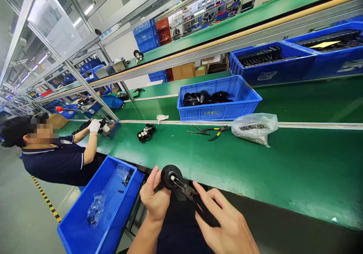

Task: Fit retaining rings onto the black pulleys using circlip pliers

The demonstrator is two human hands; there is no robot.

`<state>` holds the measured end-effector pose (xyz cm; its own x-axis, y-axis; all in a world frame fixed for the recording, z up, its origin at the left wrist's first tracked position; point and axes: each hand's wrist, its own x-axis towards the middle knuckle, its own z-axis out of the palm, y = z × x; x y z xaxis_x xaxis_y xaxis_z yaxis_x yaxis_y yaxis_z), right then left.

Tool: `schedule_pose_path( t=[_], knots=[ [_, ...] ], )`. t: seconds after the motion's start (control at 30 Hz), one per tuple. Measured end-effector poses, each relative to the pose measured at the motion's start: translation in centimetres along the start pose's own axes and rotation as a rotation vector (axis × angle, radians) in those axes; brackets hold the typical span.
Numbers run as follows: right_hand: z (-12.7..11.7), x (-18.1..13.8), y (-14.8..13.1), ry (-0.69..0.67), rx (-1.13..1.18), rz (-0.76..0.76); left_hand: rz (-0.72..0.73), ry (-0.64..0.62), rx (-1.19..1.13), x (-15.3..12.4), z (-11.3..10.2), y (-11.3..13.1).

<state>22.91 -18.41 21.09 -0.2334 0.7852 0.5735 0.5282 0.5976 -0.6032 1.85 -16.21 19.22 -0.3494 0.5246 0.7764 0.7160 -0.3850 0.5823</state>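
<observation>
My left hand (pixel 155 199) is closed around a small black round wheel-like part (pixel 169 176), held up near the front edge of the green bench (pixel 255 170). My right hand (pixel 224 223) grips dark pliers (pixel 185 189), whose tips sit at the pale hub in the middle of the part. Both hands are low in the view, close to my body.
A blue bin (pixel 219 110) of black parts stands mid-bench, with a clear bag of small pieces (pixel 253 128) and loose pliers (pixel 208 131) in front of it. A blue bin (pixel 96 212) with empty bags sits at my left. A seated co-worker (pixel 53 151) in white gloves works further left.
</observation>
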Motion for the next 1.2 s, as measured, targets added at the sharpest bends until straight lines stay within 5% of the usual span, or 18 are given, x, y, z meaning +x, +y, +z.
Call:
schedule_pose_path(
  t=[0.2, 0.6, 0.8, 1.2],
  knots=[
    [1.4, -1.2, -0.6, 0.064, -0.004, 0.052, -0.040, 0.026, 0.031, -0.4, 0.8, -0.1],
    [-0.5, 0.0, 0.5, 0.043, -0.016, -0.048, -0.101, -0.038, -0.095, 0.4, 0.2, 1.2],
    [-0.9, 0.0, 0.4, 0.095, 0.164, -0.061, -0.133, -0.064, -0.140, 0.9, 0.3, 2.1],
    [-0.3, 0.3, 0.6, 0.015, 0.145, -0.021, -0.134, -0.064, -0.101, 0.6, 0.2, 2.0]
  ],
)
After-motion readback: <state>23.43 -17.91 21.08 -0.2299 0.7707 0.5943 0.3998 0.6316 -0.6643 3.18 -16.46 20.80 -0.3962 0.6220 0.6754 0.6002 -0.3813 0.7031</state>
